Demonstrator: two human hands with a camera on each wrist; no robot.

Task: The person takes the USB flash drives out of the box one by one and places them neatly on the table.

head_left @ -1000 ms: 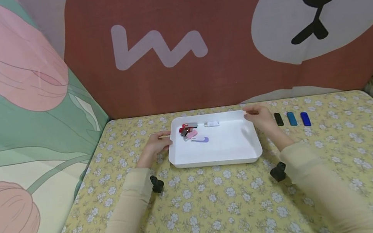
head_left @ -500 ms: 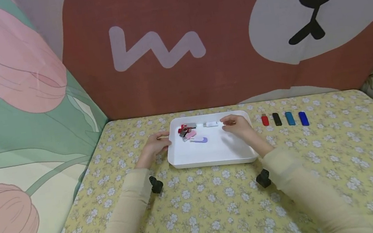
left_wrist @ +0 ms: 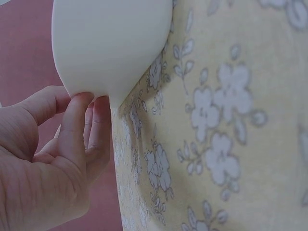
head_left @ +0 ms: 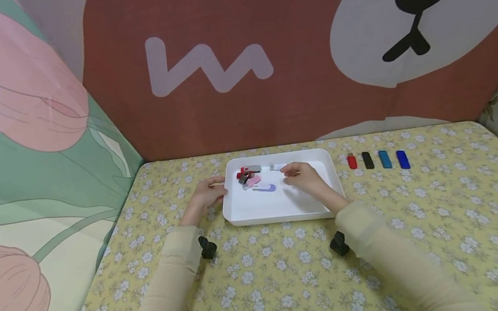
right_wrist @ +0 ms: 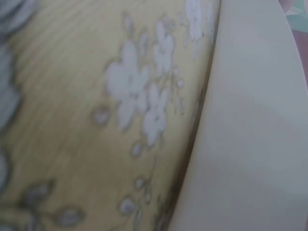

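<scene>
A white tray sits on the table, with USB flash drives inside. My left hand holds the tray's left rim; in the left wrist view the fingers of my left hand meet at the tray's edge. My right hand is over the tray, thumb and fingers apart, its fingertips overlapping the white flash drive. A purple flash drive lies just left of it. Red, pink and dark metal-cased drives cluster at the tray's left. The right wrist view shows mainly the tray's outer wall.
On the flowered tablecloth, right of the tray, a red flash drive, a black one, a teal one and a blue one stand in a row. A brown printed backdrop rises behind the table.
My right hand has moved left from the tray's right rim across to the white flash drive, uncovering the red drive in the row. My left hand stays at the tray's left rim.
</scene>
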